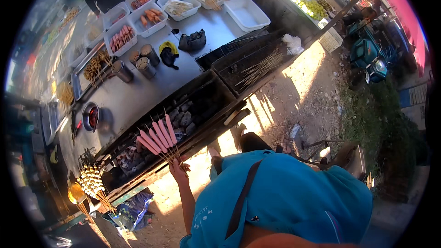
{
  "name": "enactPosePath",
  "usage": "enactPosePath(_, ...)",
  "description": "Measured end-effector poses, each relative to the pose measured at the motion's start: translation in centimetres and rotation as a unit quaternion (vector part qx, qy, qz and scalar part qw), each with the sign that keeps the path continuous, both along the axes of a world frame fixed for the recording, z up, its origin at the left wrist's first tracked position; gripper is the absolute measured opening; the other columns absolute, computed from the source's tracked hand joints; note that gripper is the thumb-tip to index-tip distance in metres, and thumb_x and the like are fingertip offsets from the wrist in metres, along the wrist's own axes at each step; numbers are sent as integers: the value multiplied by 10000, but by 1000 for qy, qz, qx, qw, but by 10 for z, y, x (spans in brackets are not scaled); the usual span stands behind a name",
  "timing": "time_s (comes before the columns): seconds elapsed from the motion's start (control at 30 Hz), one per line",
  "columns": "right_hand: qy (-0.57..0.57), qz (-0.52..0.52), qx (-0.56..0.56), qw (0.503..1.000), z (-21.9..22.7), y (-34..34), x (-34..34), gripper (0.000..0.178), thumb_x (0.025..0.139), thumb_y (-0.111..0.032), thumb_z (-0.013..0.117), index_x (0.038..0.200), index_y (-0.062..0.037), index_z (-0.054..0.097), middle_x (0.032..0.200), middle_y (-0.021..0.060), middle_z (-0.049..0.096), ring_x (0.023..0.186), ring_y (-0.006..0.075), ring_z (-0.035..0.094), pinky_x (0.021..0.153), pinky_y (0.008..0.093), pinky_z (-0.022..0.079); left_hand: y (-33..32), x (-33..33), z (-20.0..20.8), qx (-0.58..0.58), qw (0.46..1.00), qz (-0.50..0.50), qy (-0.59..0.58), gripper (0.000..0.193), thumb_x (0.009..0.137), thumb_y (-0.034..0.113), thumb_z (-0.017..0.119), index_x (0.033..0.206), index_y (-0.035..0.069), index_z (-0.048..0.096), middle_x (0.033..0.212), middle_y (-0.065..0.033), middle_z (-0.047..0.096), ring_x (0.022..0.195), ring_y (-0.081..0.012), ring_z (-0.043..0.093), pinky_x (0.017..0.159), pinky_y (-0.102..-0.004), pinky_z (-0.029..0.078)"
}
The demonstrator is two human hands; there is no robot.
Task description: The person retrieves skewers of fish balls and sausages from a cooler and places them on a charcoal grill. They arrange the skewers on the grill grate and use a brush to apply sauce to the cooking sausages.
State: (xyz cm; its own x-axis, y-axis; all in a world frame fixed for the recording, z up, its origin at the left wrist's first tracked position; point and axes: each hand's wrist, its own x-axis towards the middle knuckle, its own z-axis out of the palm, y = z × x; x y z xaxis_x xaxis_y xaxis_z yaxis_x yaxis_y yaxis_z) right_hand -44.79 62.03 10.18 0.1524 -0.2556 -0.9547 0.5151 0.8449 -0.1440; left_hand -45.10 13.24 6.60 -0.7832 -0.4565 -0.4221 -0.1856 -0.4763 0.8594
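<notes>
our left hand point(178, 171) pinched the thin stick ends of five light, greasy sausages point(158, 137) fanned over the charcoal grill point(202, 98), best held low; we could not see our right hand.

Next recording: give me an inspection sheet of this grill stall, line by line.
Surface: steel counter beside a charcoal grill trough.
Job's things: fan of sausage skewers over the coals.
Clutter: white trays, metal tins, dark cloths, bare sticks, yellow skewers.
Hands: one hand grips the sausage sticks; which hand cannot be told; the other is not seen.
Cables: nothing seen.
Surroundings: sunlit dirt ground, parked vehicle.
</notes>
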Motion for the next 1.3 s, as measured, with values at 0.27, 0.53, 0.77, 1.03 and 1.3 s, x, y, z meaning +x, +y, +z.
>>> enactPosePath(0.27,413,-194,-171,873,108,-50,-298,310,902,-202,412,1167,-49,466,834,78,624,678,124,606,587,252,500,-2,-1,3,-57,996,24,-66,272,903,293,428,1065,75,420,793,-104,605,442,-120,547,336,-193,415)
enactPosePath(0.53,658,-228,-133,706,127,-54,-639,441,863,-191,476,1269,-82,341,765,73,602,594,137,584,518,258,477,-20,5,-5,-73,955,135,-254,362,887,326,442,1152,96,354,793,-114,592,434,-131,539,310,-206,404)
enactPosePath(0.77,542,-276,-380,697,124,-86,-614,233,886,-211,464,963,-9,551,730,42,581,650,107,561,566,225,451,-20,70,-18,-518,797,133,-279,516,840,279,535,1250,33,340,1025,-167,551,880,-276,561,719,-349,460)
enactPosePath(1.03,36,-42,-911,408,314,-8,-435,301,868,-284,505,704,-47,590,617,80,579,486,155,537,860,473,422,76,-89,105,-703,644,172,-250,436,860,217,511,1213,-8,391,1199,-187,435,1072,-313,440,904,-395,345)
enactPosePath(1.3,-66,107,-938,323,351,25,-372,258,887,-216,459,824,1,582,712,102,588,557,187,552,831,448,452,217,-123,96,-611,789,41,-55,399,830,100,510,1201,-12,414,1193,-172,454,1108,-287,436,939,-371,333)
